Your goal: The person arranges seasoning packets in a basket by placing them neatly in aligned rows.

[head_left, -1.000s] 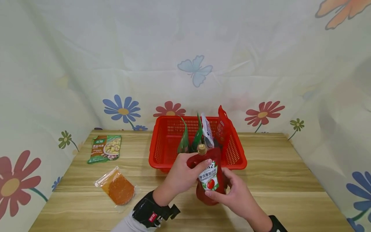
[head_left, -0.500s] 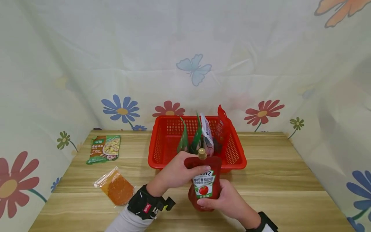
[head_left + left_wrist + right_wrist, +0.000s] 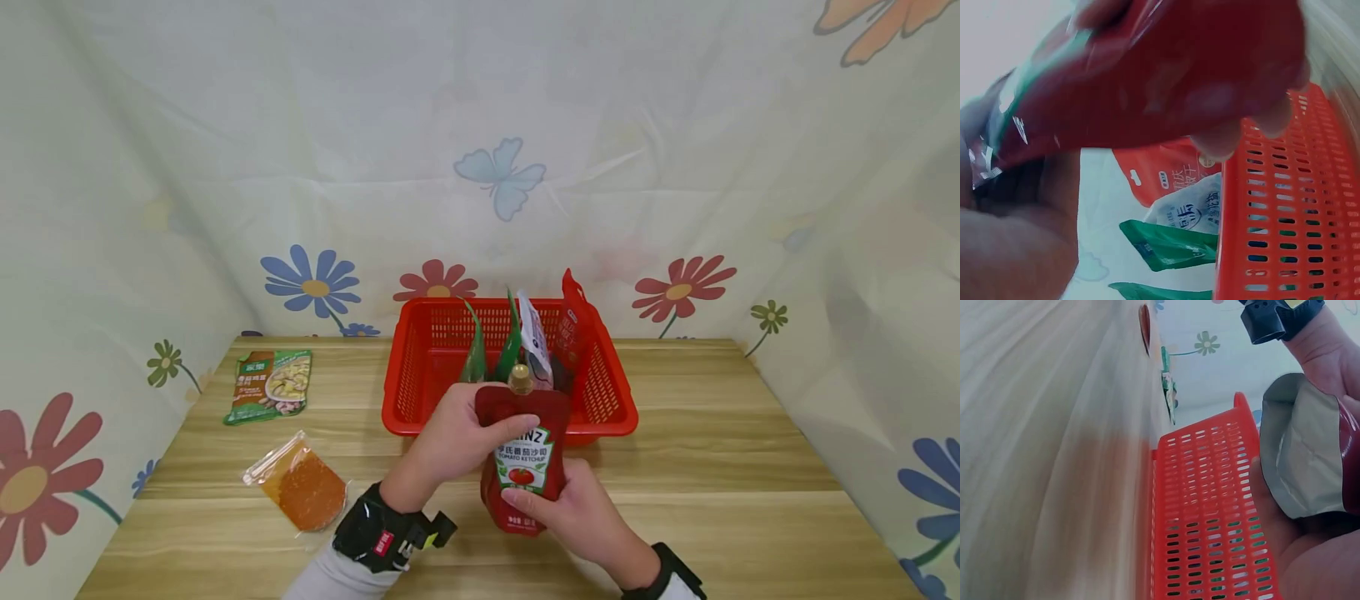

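Note:
Both hands hold a red ketchup pouch (image 3: 525, 458) with a gold cap, label toward me, in front of the basket. My left hand (image 3: 465, 433) grips its upper left side, thumb across the front. Lower down, my right hand (image 3: 573, 508) grips the right side with the thumb over the label's bottom edge. In the right wrist view the pouch's silvery base (image 3: 1310, 453) shows above the table. The red plastic basket (image 3: 420, 425) holds several upright packets: two green ones, a white packet (image 3: 1191, 206) and a red packet (image 3: 573, 325).
A green and brown seasoning packet (image 3: 270, 385) lies at the back left of the wooden table (image 3: 720, 442). Nearer me lies a clear bag of orange-brown contents (image 3: 303, 487). A floral cloth (image 3: 360, 125) hangs behind and along both sides.
The ketchup pouch has shifted slightly left and turned more upright, its label facing me more squarely. Both hands keep their grip on it. The basket and the two packets on the table stay put.

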`<control>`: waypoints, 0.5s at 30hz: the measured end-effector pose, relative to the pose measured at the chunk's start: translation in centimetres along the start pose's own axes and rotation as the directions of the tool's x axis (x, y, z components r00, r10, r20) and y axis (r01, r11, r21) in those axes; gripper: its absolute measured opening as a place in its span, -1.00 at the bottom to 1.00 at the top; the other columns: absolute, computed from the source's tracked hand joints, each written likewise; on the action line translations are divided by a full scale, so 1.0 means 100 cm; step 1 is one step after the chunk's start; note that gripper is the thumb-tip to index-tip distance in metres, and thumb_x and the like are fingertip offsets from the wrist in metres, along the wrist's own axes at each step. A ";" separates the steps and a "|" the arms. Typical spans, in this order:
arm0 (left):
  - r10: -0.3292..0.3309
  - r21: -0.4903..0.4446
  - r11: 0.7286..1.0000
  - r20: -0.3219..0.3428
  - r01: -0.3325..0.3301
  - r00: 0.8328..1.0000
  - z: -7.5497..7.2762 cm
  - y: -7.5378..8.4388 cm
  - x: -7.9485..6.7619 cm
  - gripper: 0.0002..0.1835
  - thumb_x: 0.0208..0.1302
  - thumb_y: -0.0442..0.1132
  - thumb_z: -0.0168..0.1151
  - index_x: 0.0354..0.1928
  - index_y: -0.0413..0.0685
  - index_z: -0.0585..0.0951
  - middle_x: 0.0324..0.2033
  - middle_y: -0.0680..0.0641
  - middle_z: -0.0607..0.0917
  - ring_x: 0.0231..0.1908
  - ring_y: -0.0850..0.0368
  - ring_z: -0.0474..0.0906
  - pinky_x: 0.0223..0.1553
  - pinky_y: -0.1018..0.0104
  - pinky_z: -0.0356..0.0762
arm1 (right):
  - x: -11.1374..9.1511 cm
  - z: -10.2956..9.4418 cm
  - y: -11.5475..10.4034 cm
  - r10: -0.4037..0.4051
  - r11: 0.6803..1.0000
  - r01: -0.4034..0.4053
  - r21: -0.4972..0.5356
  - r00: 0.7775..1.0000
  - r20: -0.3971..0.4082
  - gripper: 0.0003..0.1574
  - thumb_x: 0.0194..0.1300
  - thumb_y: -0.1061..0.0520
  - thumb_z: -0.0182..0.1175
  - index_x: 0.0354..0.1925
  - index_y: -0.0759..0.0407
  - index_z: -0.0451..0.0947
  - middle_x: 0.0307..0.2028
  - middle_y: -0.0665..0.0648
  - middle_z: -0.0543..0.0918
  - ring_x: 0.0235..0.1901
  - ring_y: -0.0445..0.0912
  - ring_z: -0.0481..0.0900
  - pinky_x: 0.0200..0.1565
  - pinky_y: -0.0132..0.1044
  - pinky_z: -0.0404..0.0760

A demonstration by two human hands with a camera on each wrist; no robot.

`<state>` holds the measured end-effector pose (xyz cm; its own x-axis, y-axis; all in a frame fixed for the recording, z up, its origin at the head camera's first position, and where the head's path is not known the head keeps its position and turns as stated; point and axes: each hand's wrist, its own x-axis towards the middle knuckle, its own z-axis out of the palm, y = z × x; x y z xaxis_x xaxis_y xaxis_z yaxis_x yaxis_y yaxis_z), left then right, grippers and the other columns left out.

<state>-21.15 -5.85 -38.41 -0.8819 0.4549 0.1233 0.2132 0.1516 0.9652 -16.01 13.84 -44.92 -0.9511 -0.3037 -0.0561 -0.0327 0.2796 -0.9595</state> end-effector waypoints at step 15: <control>0.552 0.810 0.585 -0.356 -0.046 0.754 0.038 0.027 -0.021 -0.51 0.28 -0.02 0.45 0.04 -0.25 0.59 -0.24 -0.14 0.82 -0.32 0.08 0.81 -0.23 0.30 0.75 | 0.004 0.015 -0.014 -0.035 0.997 0.052 0.059 0.963 -0.267 -0.55 0.34 0.11 0.38 0.18 0.06 0.59 -0.01 0.13 0.77 -0.12 -0.11 0.75 -0.05 -0.25 0.76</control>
<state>-17.15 -3.10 -36.92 -0.6971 0.1147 0.7077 0.5056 0.7785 0.3718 -15.84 11.97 -43.98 -0.9968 -0.0590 0.0531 -0.0644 0.2091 -0.9758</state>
